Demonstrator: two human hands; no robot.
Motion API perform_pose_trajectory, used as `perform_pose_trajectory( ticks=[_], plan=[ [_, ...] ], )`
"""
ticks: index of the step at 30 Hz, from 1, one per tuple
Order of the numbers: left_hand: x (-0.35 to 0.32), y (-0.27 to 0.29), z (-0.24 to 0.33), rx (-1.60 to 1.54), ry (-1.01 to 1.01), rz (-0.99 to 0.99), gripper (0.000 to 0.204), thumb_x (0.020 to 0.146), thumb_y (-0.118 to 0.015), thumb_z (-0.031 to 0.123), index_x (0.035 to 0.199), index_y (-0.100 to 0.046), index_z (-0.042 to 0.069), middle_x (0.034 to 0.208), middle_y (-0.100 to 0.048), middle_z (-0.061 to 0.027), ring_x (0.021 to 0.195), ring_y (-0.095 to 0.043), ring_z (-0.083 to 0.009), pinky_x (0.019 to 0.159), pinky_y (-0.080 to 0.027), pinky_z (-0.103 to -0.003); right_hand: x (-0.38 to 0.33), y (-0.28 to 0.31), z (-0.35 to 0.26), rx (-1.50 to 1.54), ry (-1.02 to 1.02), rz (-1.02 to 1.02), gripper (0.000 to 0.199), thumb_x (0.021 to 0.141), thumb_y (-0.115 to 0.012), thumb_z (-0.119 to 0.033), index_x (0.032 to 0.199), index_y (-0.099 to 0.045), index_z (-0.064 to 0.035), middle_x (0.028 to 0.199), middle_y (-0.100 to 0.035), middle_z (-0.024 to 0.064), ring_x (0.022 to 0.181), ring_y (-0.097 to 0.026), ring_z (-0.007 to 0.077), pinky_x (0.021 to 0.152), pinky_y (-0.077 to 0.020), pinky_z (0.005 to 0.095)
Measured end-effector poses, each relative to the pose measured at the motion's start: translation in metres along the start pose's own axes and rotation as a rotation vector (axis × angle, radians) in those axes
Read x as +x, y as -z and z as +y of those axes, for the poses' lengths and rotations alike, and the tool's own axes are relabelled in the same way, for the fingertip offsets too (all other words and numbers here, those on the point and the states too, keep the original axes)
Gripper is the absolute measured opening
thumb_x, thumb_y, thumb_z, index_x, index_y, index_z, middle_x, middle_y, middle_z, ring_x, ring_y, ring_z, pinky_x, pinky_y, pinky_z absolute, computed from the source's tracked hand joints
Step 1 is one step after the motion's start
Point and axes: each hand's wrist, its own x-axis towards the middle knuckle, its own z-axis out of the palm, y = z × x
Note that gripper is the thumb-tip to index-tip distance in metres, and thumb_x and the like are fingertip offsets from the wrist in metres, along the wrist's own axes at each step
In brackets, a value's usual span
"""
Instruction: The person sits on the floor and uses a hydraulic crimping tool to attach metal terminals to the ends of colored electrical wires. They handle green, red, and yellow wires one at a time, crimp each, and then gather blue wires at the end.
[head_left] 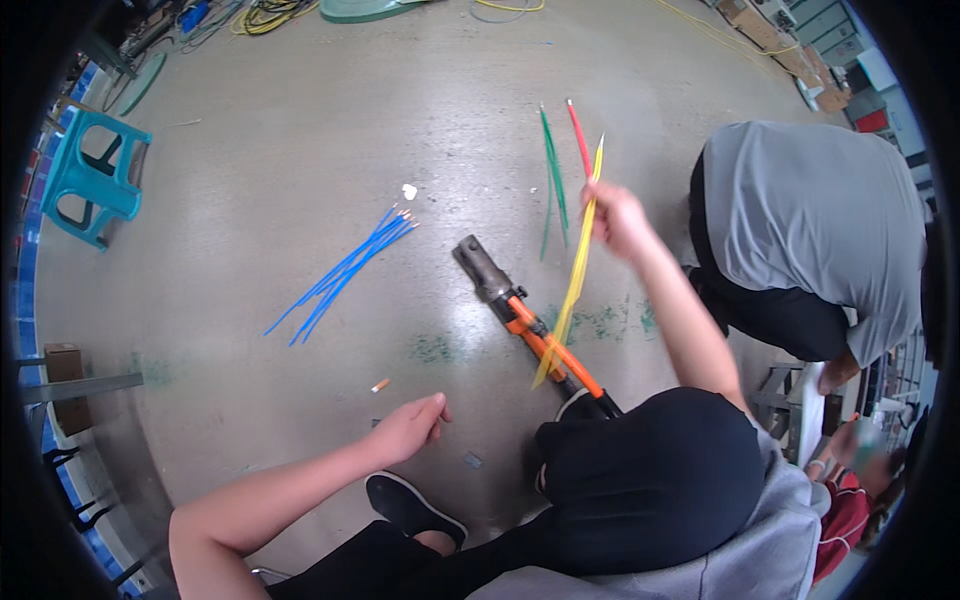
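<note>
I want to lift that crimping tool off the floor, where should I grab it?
Take the crimping tool by its orange handles, coming from above. They lie flat, long and slim on the floor, pointing toward you; the grey metal head is the far, bulkier end.

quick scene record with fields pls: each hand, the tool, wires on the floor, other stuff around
right hand: raised, shut on yellow wires
left hand: low over the concrete floor, fingers loosely curled, holding nothing
tool: orange-handled crimper lying on the floor
loose wires: blue wires to the left; green wires and red wire beyond the hand
also: teal stool far left; crouching person in grey shirt at right
</note>
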Motion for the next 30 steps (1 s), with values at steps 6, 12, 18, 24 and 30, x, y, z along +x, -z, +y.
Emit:
perform_pose_trajectory(
  ticks=[6, 12, 18, 24, 30],
  plan=[
    [0.04, 0.05, -0.036, 0.735, 0.069, 0.151, 0.045, 0.103, -0.049, 0.044, 0.115, -0.064, 0.003, 0.094, -0.071, -0.0169, 0.091, -0.069, -0.0336, 0.089, -0.055, -0.049, 0.09, 0.097, -0.023, -0.635, 0.157, 0.439, 0.051, 0.101, -0.063, -0.045, 0.122, -0.064, 0.0008, 0.077, -0.06, 0.0019, 0.06, -0.051, 0.0097, 0.056, -0.0438, 0.0291],
    [0.008, 0.1, -0.081, 1.147, 0.099, 0.34, 0.043, 0.088, -0.071, 0.039, 0.11, -0.058, 0.005, 0.105, -0.069, -0.0188, 0.102, -0.067, -0.0366, 0.087, -0.056, -0.05, -0.027, -0.011, 0.084, -0.799, -0.044, -0.068, 0.045, 0.104, -0.059, -0.042, 0.121, -0.064, 0.0, 0.089, -0.065, 0.0064, 0.08, -0.059, 0.0145, 0.076, -0.0506, 0.0325],
    [0.034, 0.09, -0.091, 1.069, -0.047, 0.428, 0.038, 0.09, -0.069, 0.038, 0.104, -0.057, 0.005, 0.099, -0.069, -0.0171, 0.098, -0.067, -0.0368, 0.082, -0.056, -0.049, -0.109, -0.003, 0.132, -0.935, -0.113, -0.117, 0.047, 0.104, -0.059, -0.044, 0.121, -0.065, -0.0004, 0.087, -0.066, 0.0118, 0.083, -0.062, 0.0198, 0.08, -0.0515, 0.0366],
    [0.071, 0.091, -0.093, 1.226, -0.237, 0.296, 0.025, 0.092, -0.06, 0.028, 0.087, -0.062, 0.004, 0.082, -0.069, -0.0187, 0.082, -0.069, -0.0391, 0.076, -0.056, -0.052, -0.118, 0.004, 0.105, -1.011, -0.005, -0.002, 0.049, 0.104, -0.057, -0.045, 0.12, -0.065, 0.0005, 0.09, -0.069, 0.0141, 0.085, -0.066, 0.022, 0.08, -0.0518, 0.037],
    [0.075, 0.111, -0.081, 1.365, -0.257, 0.23, 0.022, 0.087, -0.058, 0.026, 0.087, -0.064, 0.004, 0.082, -0.07, -0.019, 0.083, -0.069, -0.0384, 0.077, -0.056, -0.051, -0.148, -0.003, 0.097, -0.993, 0.037, 0.052, 0.045, 0.104, -0.057, -0.043, 0.119, -0.065, -0.001, 0.088, -0.068, 0.0133, 0.084, -0.065, 0.0224, 0.081, -0.0516, 0.0364]
  ],
)
